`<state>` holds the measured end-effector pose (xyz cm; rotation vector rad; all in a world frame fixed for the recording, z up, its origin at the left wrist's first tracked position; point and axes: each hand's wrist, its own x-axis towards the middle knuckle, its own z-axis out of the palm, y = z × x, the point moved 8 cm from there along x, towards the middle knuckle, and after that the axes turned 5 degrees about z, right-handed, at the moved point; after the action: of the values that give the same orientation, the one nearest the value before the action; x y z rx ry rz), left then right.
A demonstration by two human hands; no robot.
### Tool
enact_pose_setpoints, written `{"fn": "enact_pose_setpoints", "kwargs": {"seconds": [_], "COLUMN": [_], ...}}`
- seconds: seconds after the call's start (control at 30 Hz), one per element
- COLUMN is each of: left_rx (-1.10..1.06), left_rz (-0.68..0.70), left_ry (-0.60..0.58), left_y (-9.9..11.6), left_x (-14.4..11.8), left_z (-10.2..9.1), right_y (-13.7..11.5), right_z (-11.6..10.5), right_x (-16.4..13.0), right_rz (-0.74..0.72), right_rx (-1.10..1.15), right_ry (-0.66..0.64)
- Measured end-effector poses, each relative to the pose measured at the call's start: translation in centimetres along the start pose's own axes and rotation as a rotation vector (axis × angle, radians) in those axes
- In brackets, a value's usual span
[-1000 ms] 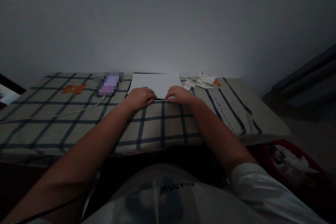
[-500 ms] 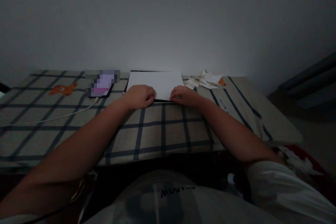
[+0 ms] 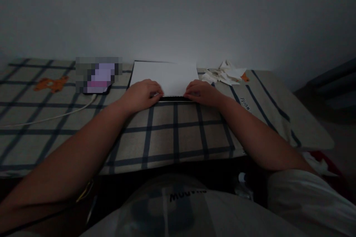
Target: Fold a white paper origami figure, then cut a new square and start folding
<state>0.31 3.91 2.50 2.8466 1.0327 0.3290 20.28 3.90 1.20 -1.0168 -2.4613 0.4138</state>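
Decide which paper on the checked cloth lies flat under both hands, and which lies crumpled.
The white sheet in the middle lies flat, with the left hand and right hand on its near edge. The scraps to its right are crumpled and untouched.
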Motion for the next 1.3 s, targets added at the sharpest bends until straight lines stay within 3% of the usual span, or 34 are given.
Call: {"fn": "enact_pose_setpoints", "kwargs": {"seconds": [0.23,0.43,0.67,0.93,1.3], "left_rx": [0.033,0.031,0.009,0.035,0.099], "left_rz": [-0.092,-0.101,-0.074,-0.171,-0.235], "left_ry": [0.007,0.012,0.030,0.055,0.078], "left_y": [-1.1,-0.7,-0.7,-1.7,-1.4], "left_x": [-0.3,-0.3,0.1,-0.1,-0.3], "left_z": [-0.4,-0.5,0.0,0.3,-0.1], "right_y": [0.5,0.9,0.9,2.0,2.0], "right_z": [-0.5,-0.4,-0.4,-0.8,-0.9], "right_x": [-0.1,-0.1,0.1,0.0,0.0], "right_rz": [0.122,0.167,0.157,0.175,0.185], "right_rx": [-0.052,-0.041,-0.032,-0.034,-0.057], "right_ry": [-0.046,-0.036,-0.043,-0.030,-0.037]}}
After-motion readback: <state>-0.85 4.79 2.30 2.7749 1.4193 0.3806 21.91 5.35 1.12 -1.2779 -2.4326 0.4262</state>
